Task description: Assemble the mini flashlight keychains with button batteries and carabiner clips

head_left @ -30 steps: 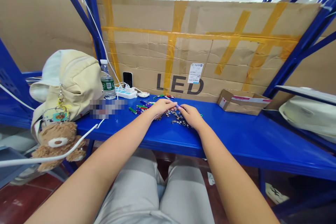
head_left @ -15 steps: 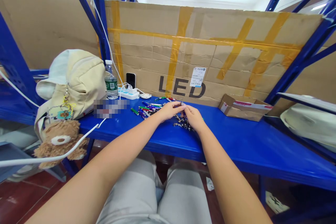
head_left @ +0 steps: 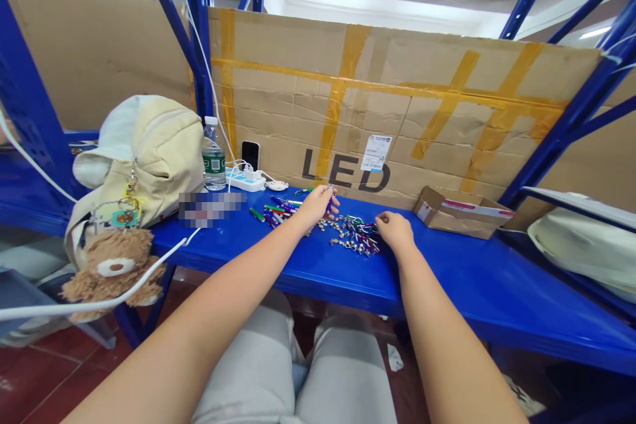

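A heap of small metal clips and coloured keychain pieces [head_left: 352, 236] lies on the blue shelf [head_left: 447, 278]. My left hand [head_left: 317, 206] is raised a little at the heap's left edge, fingers closed on a small purple pen-like piece. My right hand [head_left: 396, 230] rests on the shelf at the heap's right edge, fingers curled, with whatever is in them hidden. Several coloured pen-like pieces [head_left: 272, 212] lie to the left of my left hand.
A cream backpack [head_left: 142, 159] with a teddy bear charm [head_left: 113, 265] sits at the left. Behind it stand a water bottle [head_left: 213, 156], a phone [head_left: 250, 154] and a white power strip [head_left: 245, 179]. A small cardboard box [head_left: 462, 212] lies at the right. A taped cardboard wall [head_left: 397, 93] closes the back.
My hands were together over the heap; now they are apart. The left hand rose with a purple piece, the right hand moved right. The view tilted up slightly.
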{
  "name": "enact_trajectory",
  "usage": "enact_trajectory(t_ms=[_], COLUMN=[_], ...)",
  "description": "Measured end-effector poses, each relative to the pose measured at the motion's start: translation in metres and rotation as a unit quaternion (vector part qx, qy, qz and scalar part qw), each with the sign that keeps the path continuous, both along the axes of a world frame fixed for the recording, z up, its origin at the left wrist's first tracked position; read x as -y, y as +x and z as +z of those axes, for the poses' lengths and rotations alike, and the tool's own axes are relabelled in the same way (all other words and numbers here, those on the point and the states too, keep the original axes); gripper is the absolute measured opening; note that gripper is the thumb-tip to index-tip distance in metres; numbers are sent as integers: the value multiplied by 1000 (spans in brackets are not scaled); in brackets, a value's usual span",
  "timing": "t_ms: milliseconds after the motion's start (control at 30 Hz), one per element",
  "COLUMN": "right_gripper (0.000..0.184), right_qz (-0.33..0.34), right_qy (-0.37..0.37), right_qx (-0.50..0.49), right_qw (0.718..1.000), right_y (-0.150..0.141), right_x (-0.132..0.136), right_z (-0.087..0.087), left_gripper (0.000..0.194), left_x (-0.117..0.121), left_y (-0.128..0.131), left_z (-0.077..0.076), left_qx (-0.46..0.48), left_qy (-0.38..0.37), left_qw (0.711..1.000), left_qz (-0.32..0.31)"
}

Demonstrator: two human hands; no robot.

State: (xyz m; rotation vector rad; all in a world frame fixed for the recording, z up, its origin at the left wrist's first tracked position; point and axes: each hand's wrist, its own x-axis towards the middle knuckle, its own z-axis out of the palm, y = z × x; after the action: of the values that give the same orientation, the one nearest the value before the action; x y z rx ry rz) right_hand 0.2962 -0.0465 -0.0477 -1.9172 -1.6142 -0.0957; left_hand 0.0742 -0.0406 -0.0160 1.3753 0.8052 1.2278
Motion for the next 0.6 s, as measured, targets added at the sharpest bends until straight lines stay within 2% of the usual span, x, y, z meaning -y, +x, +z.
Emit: enact_trajectory(t_ms=[167,367,433,600], right_gripper=[20,15,17,29], right_qz=[35,25,27,47], right_qy=[-58,-95,-74,29], right_qx=[61,60,51,24], right_qw=[996,993,996,998], right_y=[-1,3,4,-9], right_x=[-15,-23,-21,-3], right_z=[-5,-5,-2,12], left_gripper=[17,17,17,16], left_x=[-1,-2,-2,-4], left_y=[1,2,2,-1], left_z=[-2,-2,-2,-5], left_qx=[-21,-76,-96,-146], left_qy=[7,27,31,61], left_qw=[1000,997,995,987], left_qz=[1,-9,-6,30])
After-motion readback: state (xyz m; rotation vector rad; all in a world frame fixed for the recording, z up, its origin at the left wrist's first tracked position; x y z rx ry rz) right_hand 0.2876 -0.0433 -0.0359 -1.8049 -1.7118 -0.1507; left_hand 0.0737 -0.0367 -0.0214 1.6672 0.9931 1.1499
